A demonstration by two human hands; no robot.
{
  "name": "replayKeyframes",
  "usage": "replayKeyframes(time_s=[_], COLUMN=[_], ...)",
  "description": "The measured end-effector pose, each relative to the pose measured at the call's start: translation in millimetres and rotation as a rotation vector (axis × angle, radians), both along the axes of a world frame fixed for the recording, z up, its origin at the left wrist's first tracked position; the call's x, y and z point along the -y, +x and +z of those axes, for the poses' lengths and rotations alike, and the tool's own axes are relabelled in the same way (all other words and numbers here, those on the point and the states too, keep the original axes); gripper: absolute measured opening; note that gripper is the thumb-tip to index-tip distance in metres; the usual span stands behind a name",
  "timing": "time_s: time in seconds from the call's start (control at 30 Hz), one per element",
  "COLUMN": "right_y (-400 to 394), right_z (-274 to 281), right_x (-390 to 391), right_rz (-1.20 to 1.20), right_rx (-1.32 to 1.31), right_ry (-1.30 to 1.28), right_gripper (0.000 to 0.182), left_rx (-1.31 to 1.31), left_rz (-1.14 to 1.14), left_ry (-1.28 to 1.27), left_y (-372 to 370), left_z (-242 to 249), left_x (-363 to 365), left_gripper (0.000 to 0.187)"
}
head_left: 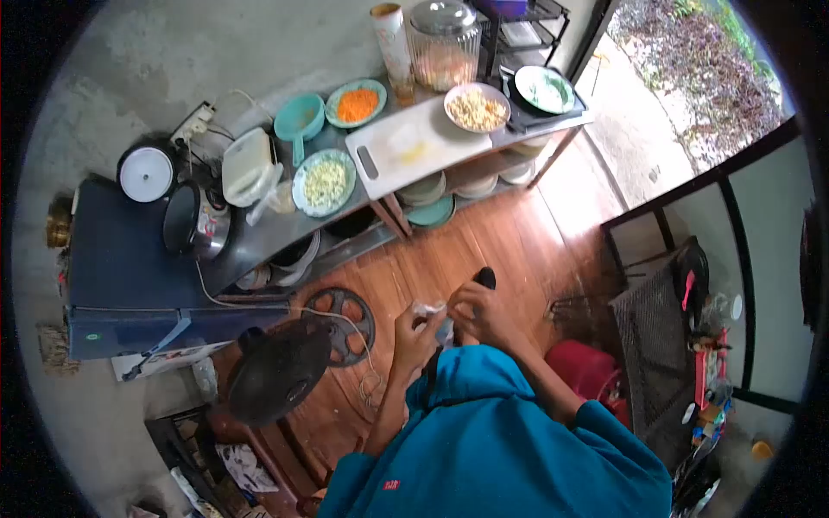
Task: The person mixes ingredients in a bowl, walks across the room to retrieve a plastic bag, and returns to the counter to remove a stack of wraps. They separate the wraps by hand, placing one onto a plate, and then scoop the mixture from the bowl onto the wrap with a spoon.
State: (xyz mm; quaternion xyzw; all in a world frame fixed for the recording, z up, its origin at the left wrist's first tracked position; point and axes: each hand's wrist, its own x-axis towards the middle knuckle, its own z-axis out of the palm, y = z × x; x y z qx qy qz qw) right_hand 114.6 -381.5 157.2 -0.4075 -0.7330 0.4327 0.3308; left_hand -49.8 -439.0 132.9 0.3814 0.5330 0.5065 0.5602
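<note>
Both of my hands are raised in front of my teal shirt, over the wooden floor. My left hand (416, 337) pinches a small clear plastic bag (429, 309) between thumb and fingers. Just to its right, my right hand (480, 311) has its fingers drawn together near the bag's other side; whatever they hold is too small to make out. On the counter ahead lies a white cutting board (414, 147) with a yellow stain. Beside it are a plate of pale chopped food (325, 182), a plate of orange shreds (357, 105) and a bowl of chopped food (476, 110).
A rice cooker (197, 220) and a teal strainer (299, 118) stand on the left counter. A black fan (281, 371) is at the lower left. A red gas cylinder (583, 373) stands at the right, beside a mesh rack (652, 337). An open doorway is at the upper right.
</note>
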Motion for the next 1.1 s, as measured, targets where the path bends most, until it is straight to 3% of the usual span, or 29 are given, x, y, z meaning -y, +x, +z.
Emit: replayKeyframes(time_s=[0.07,0.23,0.33,0.37,0.43,0.5,0.57,0.63,0.67,0.77,0.87,0.93,1.1], right_y=[3,18,24,28,32,38,47,47,48,51,30,-5,-82], right_z=[0,0,-19,-27,-27,-37,-81,-156,-196,-301,-436,-426,-432], right_x=[-19,-68,-105,-110,-131,-149,-167,-188,-201,-234,-285,-319,-348], right_rz=[0.084,0.130,0.106,0.125,0.195,0.226,0.269,0.166,0.178,0.127,-0.156,-0.161,-0.099], right_rx=[0.018,0.110,0.034,0.024,-0.011,-0.129,-0.070,-0.194,-0.189,0.176,0.394,0.622,0.534], right_ry=[0.046,0.002,0.024,0.012,-0.047,-0.377,-0.459,-0.427,-0.430,-0.658,-0.866,-0.631,-0.686], right_gripper=[0.012,0.011,0.012,0.013,0.015,0.020,0.018,0.029,0.029,0.051,0.061,0.065,0.063], left_rx=[-0.160,-0.057,-0.189,-0.065,0.059,0.133,0.160,-0.049,-0.058,0.098,-0.155,-0.297,-0.414], left_rz=[-0.003,0.019,0.037,0.093,0.199,0.322,0.369,0.516,0.503,0.597,0.660,0.723,0.826], left_ry=[0.029,0.149,0.089,0.018,-0.065,-0.099,-0.068,0.081,0.052,-0.113,-0.188,-0.274,-0.456], left_y=[0,23,32,38,47,45,51,59,59,64,63,60,45], left_z=[-4,7,3,3,-6,-36,-55,-62,-60,-74,-63,-58,-79], left_x=[-12,-58,-85,-91,-95,-97,-93,-97,-96,-75,-63,-56,-28], left_gripper=[0.011,0.009,0.010,0.011,0.012,0.012,0.011,0.011,0.022,0.030,0.028,0.027,0.026])
